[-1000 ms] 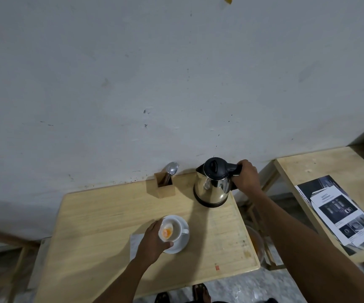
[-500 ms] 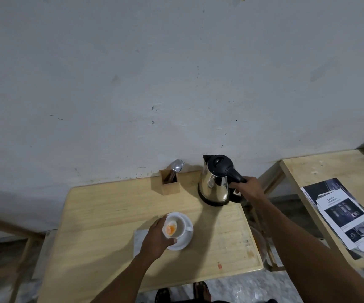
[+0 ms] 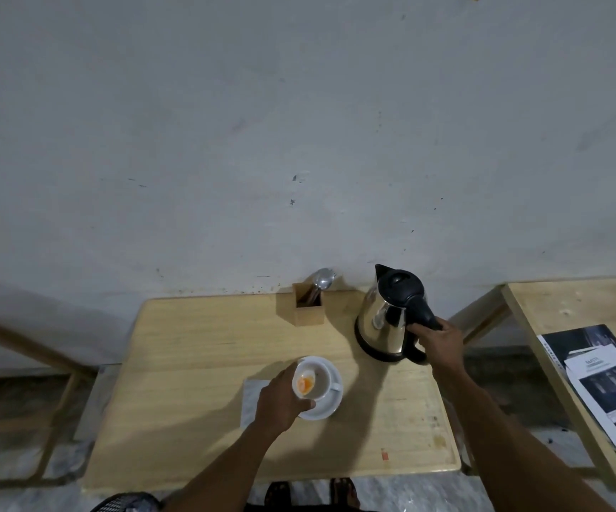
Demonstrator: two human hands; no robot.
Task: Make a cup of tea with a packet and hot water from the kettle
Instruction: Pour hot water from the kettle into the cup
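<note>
You are standing at the wooden tabletop (image 3: 203, 364); your right hand (image 3: 441, 345) is wrapping tight around the black handle of the kettle (image 3: 388, 319), which is sitting near the back right corner of the tabletop; your left hand (image 3: 280, 400) is holding the side of the white cup (image 3: 312, 380), and the cup is resting on its saucer (image 3: 330, 402) close to the middle of the tabletop, nearer the front edge; something orange, likely the tea packet (image 3: 305, 383), is lying inside the cup.

The kettle is shiny metal and probably heavy if it is full; the sides are likely hot and slippery, so the black handle is the safe place to be holding it; the cup and saucer are hard but could break, and the cup is light, so your left hand is keeping it from sliding.

The kettle is standing straight up, so its long way is running up and down; its spout is pointing toward the back edge and the wall, away from the cup, and its handle is pointing toward you and to the right; I think you are needing to turn the spout round toward the cup before tipping.

A wooden box with a spoon (image 3: 321, 282) is standing at the back edge, just left of the kettle.
</note>
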